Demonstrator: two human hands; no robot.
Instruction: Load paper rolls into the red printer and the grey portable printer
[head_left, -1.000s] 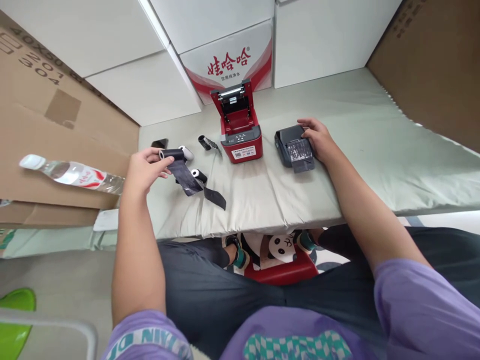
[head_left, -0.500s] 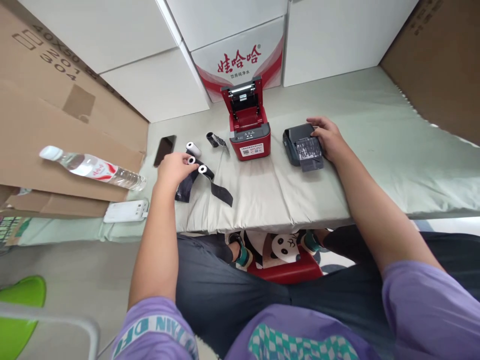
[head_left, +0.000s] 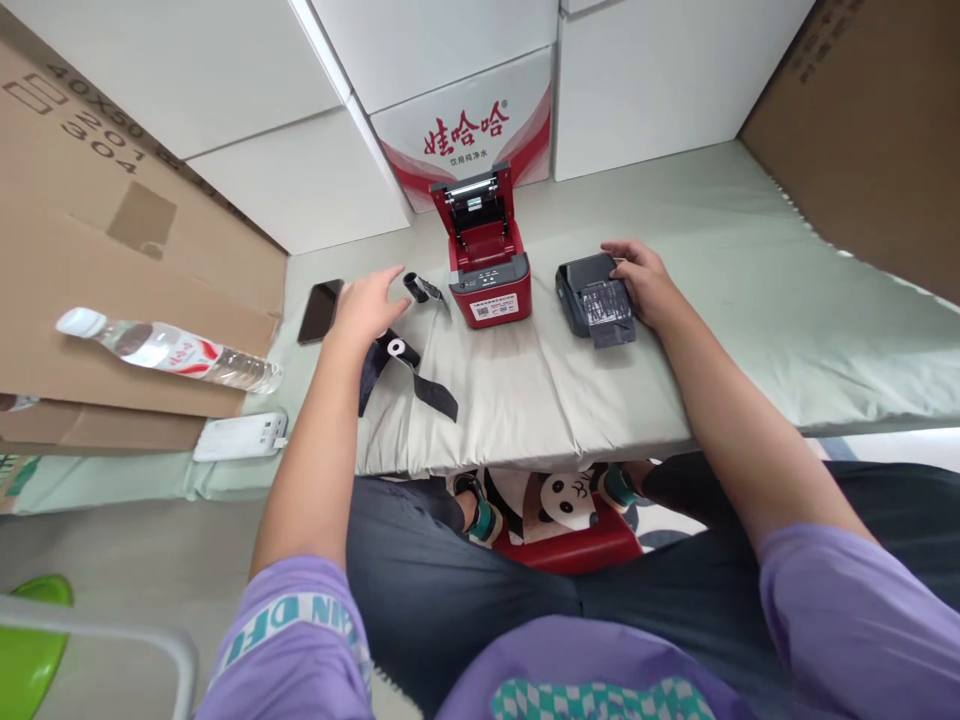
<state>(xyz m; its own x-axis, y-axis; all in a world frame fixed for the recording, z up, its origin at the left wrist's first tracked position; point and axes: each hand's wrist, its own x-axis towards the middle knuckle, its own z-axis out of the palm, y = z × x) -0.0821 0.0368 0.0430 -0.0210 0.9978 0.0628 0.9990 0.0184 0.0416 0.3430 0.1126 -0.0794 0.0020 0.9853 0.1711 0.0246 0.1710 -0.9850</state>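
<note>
While the right hand (head_left: pixel 643 285) rests flat on the black label printer (head_left: pixel 592 300), the left hand (head_left: pixel 367 305), open and empty, hovers near the small black roll (head_left: pixel 415 287) left of the open red printer (head_left: pixel 486 270), best pinched by its ends.

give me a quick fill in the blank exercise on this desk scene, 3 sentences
1. The right hand rests on the ____ printer.
2. The red printer has its lid ____.
3. The water bottle lies on its ____ on the cardboard, apart from the left hand.

Missing words: black; open; side
</note>
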